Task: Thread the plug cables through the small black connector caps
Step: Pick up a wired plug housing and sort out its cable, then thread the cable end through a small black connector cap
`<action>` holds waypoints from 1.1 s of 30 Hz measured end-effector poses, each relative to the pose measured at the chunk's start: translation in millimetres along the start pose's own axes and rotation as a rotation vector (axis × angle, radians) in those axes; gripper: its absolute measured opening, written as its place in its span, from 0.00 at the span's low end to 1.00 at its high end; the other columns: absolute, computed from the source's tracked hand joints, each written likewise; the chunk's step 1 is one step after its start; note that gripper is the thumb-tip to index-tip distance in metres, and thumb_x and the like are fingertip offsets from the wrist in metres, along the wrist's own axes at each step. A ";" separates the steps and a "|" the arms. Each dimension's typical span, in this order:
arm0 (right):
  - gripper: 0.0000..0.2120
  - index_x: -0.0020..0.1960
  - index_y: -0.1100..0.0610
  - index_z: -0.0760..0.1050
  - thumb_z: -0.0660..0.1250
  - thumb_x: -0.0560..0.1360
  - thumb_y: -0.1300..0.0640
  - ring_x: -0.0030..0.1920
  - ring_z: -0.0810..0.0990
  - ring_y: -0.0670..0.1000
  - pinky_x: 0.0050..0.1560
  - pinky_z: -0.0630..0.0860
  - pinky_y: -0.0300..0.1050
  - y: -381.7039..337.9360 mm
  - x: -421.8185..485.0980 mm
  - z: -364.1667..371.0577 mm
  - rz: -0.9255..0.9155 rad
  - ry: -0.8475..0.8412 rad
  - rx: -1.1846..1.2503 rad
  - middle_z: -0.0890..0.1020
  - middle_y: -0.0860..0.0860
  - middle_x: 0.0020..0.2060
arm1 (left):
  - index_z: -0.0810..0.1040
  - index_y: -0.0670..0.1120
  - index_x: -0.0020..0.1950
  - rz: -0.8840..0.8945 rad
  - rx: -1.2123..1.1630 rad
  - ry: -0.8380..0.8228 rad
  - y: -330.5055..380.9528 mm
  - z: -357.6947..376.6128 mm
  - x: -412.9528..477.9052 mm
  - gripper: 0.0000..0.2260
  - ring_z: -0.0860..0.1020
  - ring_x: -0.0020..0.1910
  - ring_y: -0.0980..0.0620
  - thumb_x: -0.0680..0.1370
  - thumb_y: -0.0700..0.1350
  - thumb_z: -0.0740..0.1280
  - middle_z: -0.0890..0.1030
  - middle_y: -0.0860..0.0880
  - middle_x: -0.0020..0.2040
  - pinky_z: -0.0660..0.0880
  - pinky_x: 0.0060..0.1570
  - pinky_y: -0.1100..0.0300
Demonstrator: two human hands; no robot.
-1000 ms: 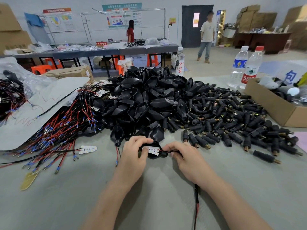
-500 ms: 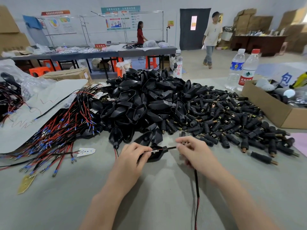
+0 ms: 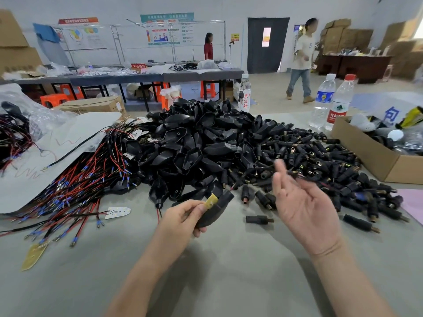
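Left of the caps point(image 3: 201, 143) lie wires point(image 3: 75, 186) (box point(image 3: 366, 156) far right).

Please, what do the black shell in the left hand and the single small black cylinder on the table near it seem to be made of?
Black teardrop-shaped shell, gripped by the left hand: probably moulded plastic, smooth and semi-matte, with soft highlights. Small black cylindrical cap lying alone on the grey table: matte rubber or soft plastic, unclear which; its end pin looks metallic.
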State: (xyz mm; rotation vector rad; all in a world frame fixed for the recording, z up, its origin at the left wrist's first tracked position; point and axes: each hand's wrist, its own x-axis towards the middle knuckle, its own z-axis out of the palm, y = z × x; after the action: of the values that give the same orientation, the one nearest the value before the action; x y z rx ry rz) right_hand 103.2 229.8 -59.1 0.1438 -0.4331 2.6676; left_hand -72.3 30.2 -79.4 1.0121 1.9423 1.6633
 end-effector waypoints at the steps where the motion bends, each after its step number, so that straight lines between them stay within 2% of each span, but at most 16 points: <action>1: 0.18 0.66 0.57 0.76 0.55 0.79 0.62 0.52 0.83 0.50 0.50 0.79 0.43 -0.8 1.2 -2.3 -0.098 0.077 -0.004 0.82 0.49 0.60 | 0.84 0.51 0.49 -0.020 -0.003 0.004 -0.4 -1.1 0.5 0.11 0.76 0.31 0.53 0.83 0.43 0.64 0.81 0.48 0.32 0.74 0.34 0.63; 3: 0.19 0.60 0.54 0.74 0.56 0.73 0.67 0.40 0.79 0.45 0.45 0.71 0.38 3.8 4.1 -7.2 -0.248 0.289 -0.062 0.83 0.46 0.46 | 0.84 0.50 0.49 -0.045 -0.001 0.008 -0.9 -2.9 0.5 0.10 0.75 0.29 0.54 0.83 0.42 0.63 0.80 0.48 0.31 0.74 0.33 0.62; 4: 0.19 0.60 0.55 0.73 0.57 0.73 0.68 0.35 0.76 0.45 0.43 0.70 0.38 9.8 6.3 -9.5 -0.251 0.386 -0.120 0.81 0.47 0.41 | 0.84 0.49 0.50 -0.051 0.002 0.005 -0.7 -2.9 0.1 0.10 0.75 0.29 0.54 0.83 0.42 0.63 0.80 0.48 0.30 0.74 0.32 0.62; 6: 0.11 0.58 0.58 0.74 0.61 0.77 0.65 0.30 0.74 0.45 0.36 0.75 0.37 26.7 11.0 -11.3 -0.160 0.495 -0.348 0.80 0.50 0.36 | 0.83 0.50 0.50 -0.054 0.034 -0.009 0.2 -0.6 -1.9 0.09 0.76 0.28 0.54 0.83 0.41 0.64 0.80 0.49 0.30 0.74 0.32 0.62; 8: 0.06 0.55 0.58 0.78 0.65 0.79 0.59 0.30 0.77 0.47 0.31 0.77 0.39 47.1 12.5 -6.5 -0.090 0.545 -0.652 0.81 0.52 0.36 | 0.83 0.51 0.49 -0.036 0.095 -0.030 2.0 2.5 -5.3 0.09 0.77 0.28 0.56 0.83 0.42 0.64 0.80 0.51 0.30 0.74 0.31 0.64; 10: 0.08 0.56 0.55 0.81 0.69 0.78 0.56 0.37 0.82 0.51 0.36 0.80 0.44 65.6 13.2 -3.7 -0.073 0.460 -0.812 0.85 0.54 0.44 | 0.82 0.55 0.48 -0.019 0.132 -0.042 3.5 4.4 -7.5 0.10 0.79 0.28 0.57 0.83 0.43 0.64 0.81 0.53 0.32 0.74 0.31 0.65; 13: 0.12 0.57 0.53 0.81 0.73 0.74 0.55 0.54 0.84 0.59 0.57 0.80 0.57 84.4 8.8 -3.8 0.058 0.266 -0.760 0.85 0.56 0.52 | 0.81 0.58 0.49 0.111 0.339 -0.014 3.4 5.2 -9.4 0.08 0.79 0.32 0.60 0.82 0.46 0.65 0.81 0.60 0.34 0.73 0.35 0.67; 15: 0.11 0.58 0.54 0.81 0.72 0.76 0.58 0.59 0.82 0.60 0.62 0.78 0.59 87.8 8.0 -3.6 0.081 0.232 -0.817 0.84 0.57 0.54 | 0.82 0.56 0.51 0.249 0.513 0.040 3.7 5.3 -11.5 0.06 0.80 0.38 0.63 0.81 0.45 0.66 0.81 0.64 0.37 0.73 0.40 0.67; 17: 0.14 0.60 0.58 0.78 0.70 0.75 0.59 0.59 0.83 0.59 0.58 0.80 0.56 85.9 9.4 -0.9 0.060 0.235 -0.760 0.84 0.58 0.57 | 0.83 0.54 0.55 0.339 0.577 0.100 5.1 5.5 -13.3 0.07 0.80 0.45 0.65 0.81 0.44 0.67 0.82 0.66 0.44 0.74 0.46 0.66; 20: 0.18 0.62 0.63 0.75 0.68 0.73 0.61 0.55 0.84 0.57 0.51 0.82 0.48 81.3 10.2 5.7 0.023 0.228 -0.610 0.83 0.59 0.58 | 0.84 0.51 0.56 0.427 0.587 0.152 6.3 6.1 -13.1 0.09 0.80 0.51 0.64 0.80 0.41 0.69 0.82 0.63 0.52 0.75 0.51 0.64; 23: 0.16 0.61 0.63 0.74 0.67 0.74 0.60 0.55 0.84 0.57 0.52 0.82 0.47 82.6 8.5 7.9 -0.014 0.207 -0.606 0.83 0.59 0.58 | 0.85 0.50 0.57 0.459 0.597 0.126 4.8 6.1 -12.1 0.10 0.79 0.55 0.63 0.79 0.38 0.69 0.81 0.61 0.56 0.75 0.56 0.62; 25: 0.14 0.58 0.62 0.75 0.67 0.74 0.60 0.54 0.84 0.56 0.53 0.82 0.47 85.5 7.2 8.5 -0.035 0.177 -0.617 0.83 0.58 0.56 | 0.84 0.51 0.59 0.436 0.558 0.073 4.6 6.3 -13.3 0.11 0.77 0.60 0.61 0.81 0.40 0.67 0.80 0.62 0.58 0.71 0.61 0.66; 29: 0.14 0.58 0.61 0.75 0.67 0.73 0.60 0.52 0.84 0.55 0.52 0.81 0.46 88.8 7.0 9.6 -0.082 0.194 -0.571 0.80 0.61 0.51 | 0.82 0.54 0.63 0.378 0.479 0.019 6.5 11.8 -16.8 0.12 0.74 0.65 0.63 0.81 0.47 0.65 0.76 0.63 0.63 0.64 0.62 0.75; 33: 0.15 0.59 0.60 0.75 0.68 0.73 0.60 0.51 0.85 0.55 0.50 0.82 0.44 91.1 7.9 7.3 -0.097 0.197 -0.542 0.82 0.60 0.48 | 0.82 0.55 0.63 0.363 0.453 0.018 5.5 12.6 -15.3 0.13 0.76 0.63 0.62 0.80 0.46 0.69 0.76 0.63 0.63 0.67 0.61 0.72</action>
State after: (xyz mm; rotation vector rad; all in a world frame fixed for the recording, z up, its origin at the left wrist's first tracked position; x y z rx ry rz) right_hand 57.0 152.4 -76.2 -0.2512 -1.0271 2.3431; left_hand -51.9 27.8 -79.3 1.6024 2.3134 1.4252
